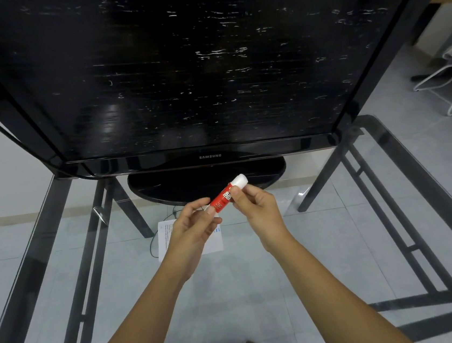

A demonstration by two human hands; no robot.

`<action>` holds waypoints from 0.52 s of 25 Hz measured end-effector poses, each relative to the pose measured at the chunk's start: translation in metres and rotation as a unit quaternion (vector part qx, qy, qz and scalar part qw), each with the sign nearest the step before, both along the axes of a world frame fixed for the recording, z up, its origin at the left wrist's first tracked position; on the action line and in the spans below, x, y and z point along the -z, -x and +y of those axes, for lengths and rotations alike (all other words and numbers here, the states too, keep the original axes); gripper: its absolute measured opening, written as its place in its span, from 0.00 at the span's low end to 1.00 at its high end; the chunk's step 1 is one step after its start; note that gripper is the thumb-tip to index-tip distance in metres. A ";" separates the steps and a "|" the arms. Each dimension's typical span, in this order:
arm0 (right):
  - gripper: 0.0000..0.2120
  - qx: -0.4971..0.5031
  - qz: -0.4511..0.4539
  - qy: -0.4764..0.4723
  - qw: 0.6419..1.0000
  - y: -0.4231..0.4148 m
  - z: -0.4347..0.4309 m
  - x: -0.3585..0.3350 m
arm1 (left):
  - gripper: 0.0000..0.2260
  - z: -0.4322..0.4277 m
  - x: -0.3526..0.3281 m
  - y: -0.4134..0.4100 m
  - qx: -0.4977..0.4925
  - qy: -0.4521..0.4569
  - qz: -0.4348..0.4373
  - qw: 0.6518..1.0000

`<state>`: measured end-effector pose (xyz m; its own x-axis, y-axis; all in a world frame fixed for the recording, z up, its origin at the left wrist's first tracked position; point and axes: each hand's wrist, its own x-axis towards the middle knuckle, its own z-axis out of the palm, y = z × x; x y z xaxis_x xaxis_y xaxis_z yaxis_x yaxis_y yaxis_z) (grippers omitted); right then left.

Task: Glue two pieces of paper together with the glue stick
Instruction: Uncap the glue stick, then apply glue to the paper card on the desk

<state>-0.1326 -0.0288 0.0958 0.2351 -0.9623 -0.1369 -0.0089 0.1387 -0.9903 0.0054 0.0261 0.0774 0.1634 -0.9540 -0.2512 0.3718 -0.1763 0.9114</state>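
A large dark monitor (199,67) is standing at the back of the glass table (326,244), its round base (181,185) just behind the hands. The paper (213,243) is lying flat on the glass, partly being hidden by the left hand (190,229). The glue stick (226,195) is being held above the paper — its long axis is tilted, the white cap pointing up and to the right. Its lower end is being pinched by the left hand, and the red body is being gripped by the right hand (254,204).
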 end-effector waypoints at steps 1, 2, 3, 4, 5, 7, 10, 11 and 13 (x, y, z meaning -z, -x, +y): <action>0.06 -0.006 0.001 0.003 1.000 0.000 0.000 -0.001 | 0.16 0.000 0.000 0.000 0.000 -0.001 -0.005 1.000; 0.07 -0.011 0.005 0.003 1.000 0.000 0.000 -0.001 | 0.15 -0.001 0.001 0.000 -0.005 -0.003 -0.011 1.000; 0.08 -0.017 0.011 0.001 1.000 0.000 0.000 -0.002 | 0.15 -0.001 0.001 -0.001 -0.013 -0.005 -0.014 1.000; 0.09 -0.026 0.017 -0.003 1.000 -0.001 -0.001 -0.003 | 0.15 -0.001 0.002 -0.003 -0.023 -0.008 -0.010 1.000; 0.12 -0.039 0.020 -0.010 0.999 -0.001 -0.002 -0.003 | 0.15 -0.002 0.003 -0.005 -0.033 -0.010 0.001 0.999; 0.16 -0.073 0.024 -0.030 0.997 -0.002 -0.003 -0.001 | 0.13 -0.001 0.005 -0.010 -0.053 -0.004 0.039 0.998; 0.24 -0.080 0.071 -0.054 0.993 -0.002 -0.001 0.021 | 0.09 0.001 0.010 -0.022 -0.081 0.003 0.088 0.993; 0.24 -0.068 0.116 -0.050 0.990 -0.002 0.000 0.034 | 0.08 0.002 0.012 -0.026 -0.090 0.002 0.097 0.991; 0.21 -0.031 0.211 -0.041 0.976 -0.003 0.004 0.063 | 0.08 0.002 0.017 -0.035 -0.106 -0.004 0.109 0.988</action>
